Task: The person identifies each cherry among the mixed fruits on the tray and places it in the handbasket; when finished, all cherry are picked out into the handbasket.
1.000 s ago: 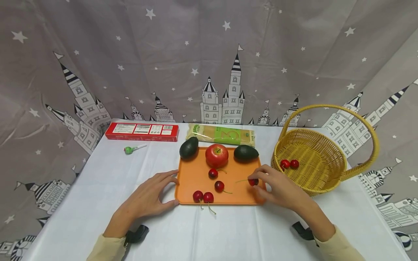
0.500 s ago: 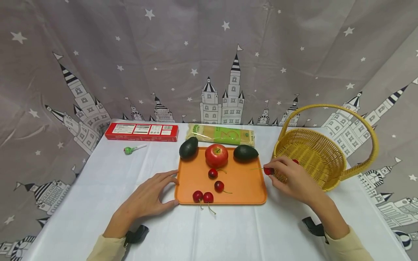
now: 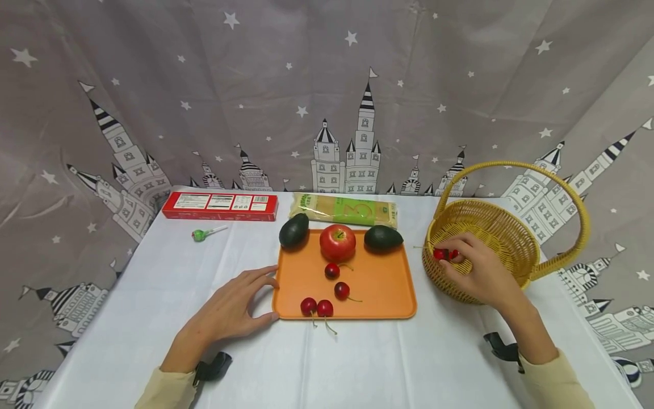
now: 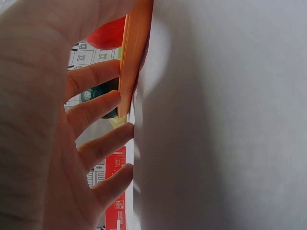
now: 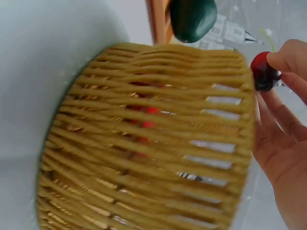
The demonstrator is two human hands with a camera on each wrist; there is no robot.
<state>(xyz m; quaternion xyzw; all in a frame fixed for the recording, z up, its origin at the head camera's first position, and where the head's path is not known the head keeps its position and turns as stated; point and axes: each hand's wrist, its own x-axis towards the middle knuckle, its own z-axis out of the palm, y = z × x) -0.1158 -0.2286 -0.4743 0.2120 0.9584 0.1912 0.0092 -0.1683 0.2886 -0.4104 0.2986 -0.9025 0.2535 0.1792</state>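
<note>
Curtain [image 3: 255, 85]: grey, printed with stars and castles, beyond the left fingers [image 3: 258, 275] and right fingers [image 5: 293, 53].
Bench [image 3: 357, 363]: white-clothed, beneath both sets of fingers.
Basket [image 3: 444, 284]: yellow, woven, tall-handled, at the right fingers; red patches [image 5: 151, 110] show through its weave.
Tray [image 3: 383, 284]: orange, just right of the left fingers.
Left hand [image 3: 235, 304]: fingers spread apart, tips touching the tray's left edge.
Right hand [image 3: 482, 272]: fingers and thumb clamped on a held cherry [image 5: 264, 72], by the basket's rim.
Red box [image 3: 219, 207]: beyond the left fingers.
Packet [image 3: 342, 210]: tan and green, beyond the tray, between the two sets of fingers.
Apple [image 3: 337, 243]: red, on the tray, right of the left fingers.
Avocados [image 3: 383, 238]: two, flanking the apple, left of the right fingers.
Lollipop [image 3: 199, 234]: green, beyond the left fingers.
Tray cherries [image 3: 342, 291]: four, between both sets of fingers; two lie at the near edge.
</note>
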